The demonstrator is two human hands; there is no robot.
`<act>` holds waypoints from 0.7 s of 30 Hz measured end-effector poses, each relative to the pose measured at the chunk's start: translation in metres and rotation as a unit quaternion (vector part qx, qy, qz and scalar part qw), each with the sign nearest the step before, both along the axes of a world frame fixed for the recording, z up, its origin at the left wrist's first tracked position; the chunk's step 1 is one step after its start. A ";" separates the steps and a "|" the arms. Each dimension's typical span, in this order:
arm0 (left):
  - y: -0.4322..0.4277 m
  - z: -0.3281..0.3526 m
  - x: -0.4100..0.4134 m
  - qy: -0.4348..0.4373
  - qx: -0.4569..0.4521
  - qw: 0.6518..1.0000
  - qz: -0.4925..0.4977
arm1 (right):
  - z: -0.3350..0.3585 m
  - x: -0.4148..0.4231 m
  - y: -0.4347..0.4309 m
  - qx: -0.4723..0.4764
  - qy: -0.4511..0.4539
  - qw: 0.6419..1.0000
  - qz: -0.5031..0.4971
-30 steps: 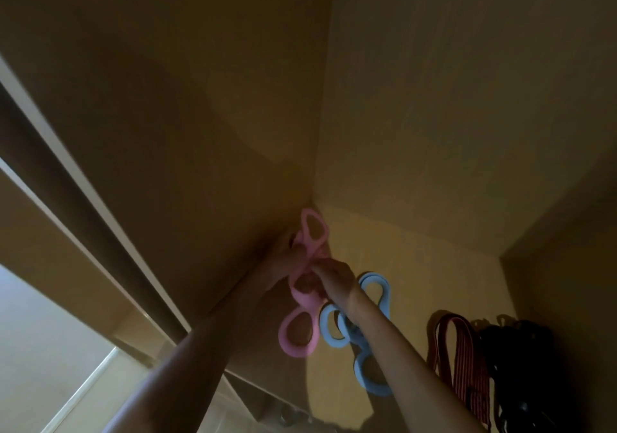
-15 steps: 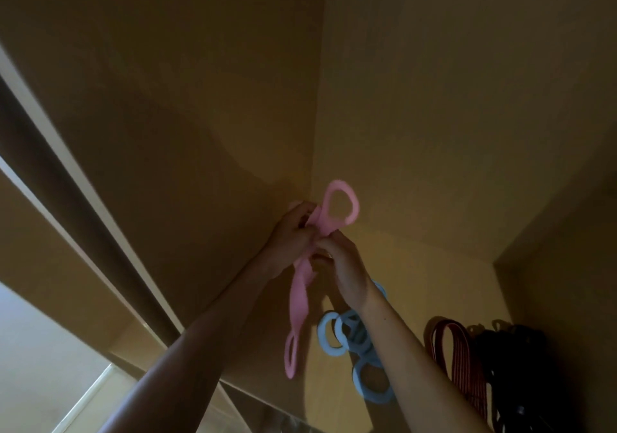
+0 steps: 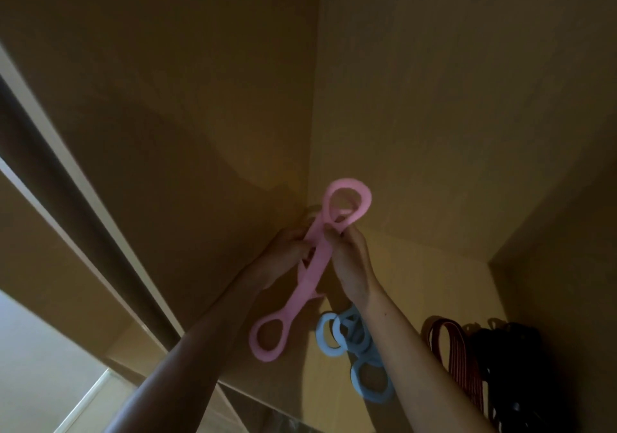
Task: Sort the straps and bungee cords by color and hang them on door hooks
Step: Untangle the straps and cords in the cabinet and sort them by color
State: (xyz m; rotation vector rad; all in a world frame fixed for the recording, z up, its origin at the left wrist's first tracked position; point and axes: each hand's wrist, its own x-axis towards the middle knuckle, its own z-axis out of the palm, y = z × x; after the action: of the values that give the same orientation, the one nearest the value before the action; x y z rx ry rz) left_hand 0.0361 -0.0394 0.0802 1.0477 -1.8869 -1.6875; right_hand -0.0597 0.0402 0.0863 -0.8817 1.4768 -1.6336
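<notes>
— Nearest the camera, what do you see?

— Two bare forearms rising from the bottom edge; the left hand (image 3: pixel 286 251) and the right hand (image 3: pixel 351 267) meet close together at mid-frame, both raised toward the corner of a dim, yellow-brown wall (image 3: pixel 450 98).

— And what are they holding?

— A pink strap (image 3: pixel 314 265), a flat band with a loop at each end; the left hand's fingers are curled closed around the band just below the upper loop; the right hand pinches the neck of that same loop between thumb and fingertips, also closed on it; the two grips sit just beside each other.

— How does the strap lie?

— Tilted; its upper loop stands open above the hands, against the wall corner; its lower loop hangs free below the left wrist, apart from anything else; whether the upper loop is on a hook, I cannot tell.

— Further back?

— Behind the right forearm, blue straps (image 3: pixel 357 349) of the same looped kind hang in a bunch against the wall, partly hidden by the arm; to their right hang red cords (image 3: pixel 454 355); beyond those, a dark bundle of black cords (image 3: pixel 507 366) in the shadowed corner, too dim for detail.

— On the left?

— A pale door frame (image 3: pixel 83 205) runs diagonally, with brighter light beyond it.
</notes>
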 end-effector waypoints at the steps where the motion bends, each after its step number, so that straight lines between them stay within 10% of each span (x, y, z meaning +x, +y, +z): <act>1: 0.002 -0.003 0.002 -0.005 -0.017 1.000 0.000 | 0.003 -0.001 -0.002 0.001 -0.003 1.000 -0.009; 6: 0.008 -0.022 0.007 -0.133 -0.131 0.980 0.063 | 0.014 -0.005 -0.009 -0.017 0.009 0.999 -0.033; 21: 0.011 -0.014 0.010 -0.152 -0.009 0.988 -0.026 | 0.024 -0.005 -0.005 -0.058 -0.182 0.981 0.030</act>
State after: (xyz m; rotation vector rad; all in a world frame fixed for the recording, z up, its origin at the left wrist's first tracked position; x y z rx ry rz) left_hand 0.0464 -0.0281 0.0659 1.3214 -2.1268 -1.6083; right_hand -0.0648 0.0347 0.1103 -0.6400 1.1027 -1.7406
